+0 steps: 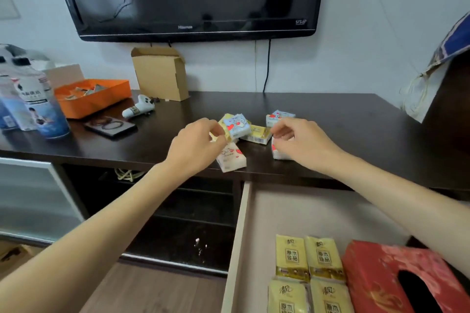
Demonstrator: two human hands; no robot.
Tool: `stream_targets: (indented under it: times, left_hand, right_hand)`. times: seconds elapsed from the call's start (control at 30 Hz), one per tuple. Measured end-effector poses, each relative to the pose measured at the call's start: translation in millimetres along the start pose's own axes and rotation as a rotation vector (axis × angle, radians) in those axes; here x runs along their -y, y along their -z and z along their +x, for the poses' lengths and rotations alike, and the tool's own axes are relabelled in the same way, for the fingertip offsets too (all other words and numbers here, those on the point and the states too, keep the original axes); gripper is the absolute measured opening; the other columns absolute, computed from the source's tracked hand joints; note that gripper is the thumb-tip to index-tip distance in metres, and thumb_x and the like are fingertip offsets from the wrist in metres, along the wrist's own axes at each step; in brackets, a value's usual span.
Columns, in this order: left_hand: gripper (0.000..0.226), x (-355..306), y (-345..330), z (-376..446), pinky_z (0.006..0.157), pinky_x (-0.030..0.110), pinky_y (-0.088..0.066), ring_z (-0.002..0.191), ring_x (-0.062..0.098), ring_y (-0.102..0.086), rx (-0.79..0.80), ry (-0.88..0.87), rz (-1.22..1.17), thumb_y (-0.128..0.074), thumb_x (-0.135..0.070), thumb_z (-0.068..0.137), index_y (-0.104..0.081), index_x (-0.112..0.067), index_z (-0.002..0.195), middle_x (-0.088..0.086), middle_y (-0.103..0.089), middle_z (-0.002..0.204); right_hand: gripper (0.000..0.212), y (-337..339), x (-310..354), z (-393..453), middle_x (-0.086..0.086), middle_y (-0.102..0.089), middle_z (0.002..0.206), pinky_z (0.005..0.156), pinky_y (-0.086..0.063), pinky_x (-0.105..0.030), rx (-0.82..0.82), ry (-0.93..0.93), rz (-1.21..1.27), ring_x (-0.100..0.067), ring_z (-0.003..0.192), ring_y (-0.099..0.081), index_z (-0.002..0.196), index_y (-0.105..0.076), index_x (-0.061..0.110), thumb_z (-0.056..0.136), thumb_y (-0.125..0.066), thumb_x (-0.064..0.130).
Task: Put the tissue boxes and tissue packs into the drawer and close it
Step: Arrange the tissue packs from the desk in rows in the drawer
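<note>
The open drawer [292,211] contains four yellow tissue packs [307,274] beside a red tissue box [381,277]. On the bench [343,119], the left hand [195,145] pinches a yellow pack [223,126]; the right hand [300,142] pinches a white pack [279,154].

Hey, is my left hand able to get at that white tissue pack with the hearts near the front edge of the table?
Probably yes. The left hand hovers right beside the white tissue pack, which lies uncovered at the table edge, though its fingers already pinch a yellow pack.

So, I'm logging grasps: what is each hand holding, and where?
Left hand pinches a yellow pack at its near edge. Right hand pinches a white pack at its top.
</note>
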State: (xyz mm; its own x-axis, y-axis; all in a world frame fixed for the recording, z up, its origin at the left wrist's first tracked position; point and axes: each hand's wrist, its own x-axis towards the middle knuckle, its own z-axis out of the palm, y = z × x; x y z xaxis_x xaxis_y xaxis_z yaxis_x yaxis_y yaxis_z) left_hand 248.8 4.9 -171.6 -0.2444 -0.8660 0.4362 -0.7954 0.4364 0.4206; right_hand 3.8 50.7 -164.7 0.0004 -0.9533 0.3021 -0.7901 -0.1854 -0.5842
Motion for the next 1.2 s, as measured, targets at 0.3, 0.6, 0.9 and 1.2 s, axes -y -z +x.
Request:
stream_targets:
  times: [0.3, 0.6, 0.9, 1.2]
  left_hand:
    - [0.03, 37.8, -32.6, 80.8, 0.068, 0.036, -0.059, 0.074, 0.017, -0.069, 0.287, 0.125, 0.094, -0.059, -0.036, 0.091, -0.079, -0.014, 0.094, 0.001, -0.075, 0.086]
    - [0.026, 90.3, -9.8, 69.0, 0.055, 0.023, -0.04, 0.076, 0.003, -0.057, 0.234, 0.14, 0.118, -0.07, -0.055, 0.076, -0.078, -0.031, 0.07, -0.017, -0.063, 0.088]
    - [0.046, 73.9, 10.1, 63.8, 0.071, 0.035, -0.052, 0.091, 0.018, -0.064, 0.28, 0.07, 0.257, -0.078, -0.062, 0.064, -0.076, -0.028, 0.094, -0.005, -0.071, 0.105]
    - [0.059, 12.5, 48.7, 47.1, 0.066, 0.036, -0.045, 0.097, 0.026, -0.063, 0.21, -0.247, 0.683, -0.072, -0.058, 0.076, -0.058, -0.02, 0.119, 0.0, -0.066, 0.108]
  right_hand:
    - [0.021, -34.5, -6.0, 85.2, 0.002, -0.068, 0.116, 0.073, -0.046, -0.035, 0.093, 0.084, -0.467, -0.018, 0.109, -0.059, 0.113, -0.072, 0.029, 0.094, -0.063, 0.029]
    - [0.031, -43.0, -4.3, 77.7, 0.005, -0.053, 0.1, 0.061, -0.032, -0.032, 0.089, 0.181, -0.616, -0.015, 0.103, -0.046, 0.108, -0.073, 0.024, 0.093, -0.062, 0.049]
    - [0.03, -45.4, 14.5, 64.3, 0.002, -0.064, 0.109, 0.055, -0.034, -0.031, 0.141, 0.072, -0.584, -0.018, 0.089, -0.054, 0.114, -0.055, 0.026, 0.094, -0.064, 0.047]
    - [0.058, -26.0, 20.4, 41.0, -0.002, -0.057, 0.135, 0.071, -0.042, -0.036, -0.025, 0.092, -0.526, -0.025, 0.118, -0.058, 0.139, -0.051, 0.026, 0.086, -0.07, 0.041]
